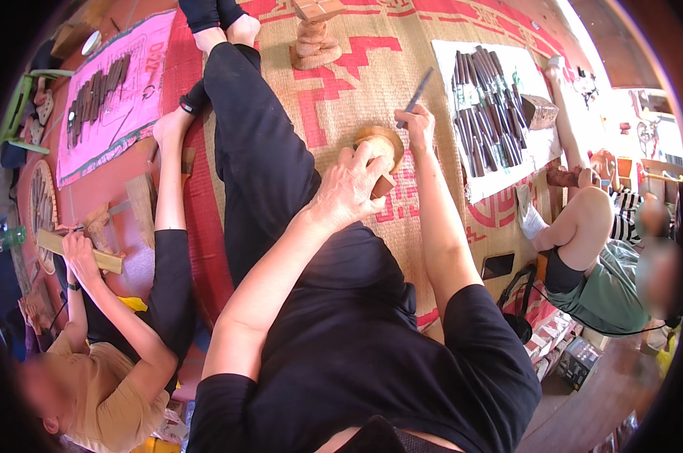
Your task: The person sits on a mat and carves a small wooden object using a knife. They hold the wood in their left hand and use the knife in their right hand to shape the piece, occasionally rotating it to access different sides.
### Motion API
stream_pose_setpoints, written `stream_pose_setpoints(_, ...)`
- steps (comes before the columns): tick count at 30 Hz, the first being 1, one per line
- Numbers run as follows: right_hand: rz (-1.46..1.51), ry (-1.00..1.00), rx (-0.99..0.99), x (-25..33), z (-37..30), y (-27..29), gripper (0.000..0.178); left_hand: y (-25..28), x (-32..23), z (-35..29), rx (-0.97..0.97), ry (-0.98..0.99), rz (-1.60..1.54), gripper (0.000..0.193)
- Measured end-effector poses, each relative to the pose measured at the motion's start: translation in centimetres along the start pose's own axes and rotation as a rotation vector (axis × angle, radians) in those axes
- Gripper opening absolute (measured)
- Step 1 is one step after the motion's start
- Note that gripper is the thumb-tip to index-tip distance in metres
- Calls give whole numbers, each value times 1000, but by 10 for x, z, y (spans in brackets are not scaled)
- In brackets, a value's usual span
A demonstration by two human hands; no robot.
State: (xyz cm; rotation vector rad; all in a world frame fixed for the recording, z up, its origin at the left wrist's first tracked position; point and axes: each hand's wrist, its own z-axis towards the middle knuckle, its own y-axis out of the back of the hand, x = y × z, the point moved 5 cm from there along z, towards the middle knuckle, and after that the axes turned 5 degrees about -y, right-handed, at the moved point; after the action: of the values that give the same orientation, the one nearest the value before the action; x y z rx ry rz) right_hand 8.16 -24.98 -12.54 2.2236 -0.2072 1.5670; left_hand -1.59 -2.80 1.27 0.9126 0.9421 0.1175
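My left hand (pixel 347 189) is closed over a round, yellowish-brown wooden carving (pixel 387 139) in front of my lap. The fingers hide much of its shape, and a squared brown part (pixel 383 186) shows below them. Just to the right, my right hand (pixel 418 127) grips a thin, dark grey carving chisel (pixel 417 92), slanting up and away from the carving. The chisel does not touch the wood.
A white cloth (pixel 481 185) at the right bears several rows of chisels (pixel 486 113) and a wooden block (pixel 539 112). Ahead stands a carved wooden piece (pixel 315 47). Co-workers sit left (pixel 107 377) and right (pixel 598 279). A phone (pixel 498 266) lies on the woven mat (pixel 387 83).
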Motion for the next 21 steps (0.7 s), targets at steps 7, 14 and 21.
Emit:
stream_pose_setpoints(7,299,-141,233,10,-33,-26,12,3,3,1,55,57,6,52)
stream_pose_setpoints(14,273,-52,9,-12,-2,-6,11,1,0,1,0,9,-10,52)
stream_pose_setpoints(21,440,-129,192,-9,-28,-22,9,4,2,2,29,50,-2,51)
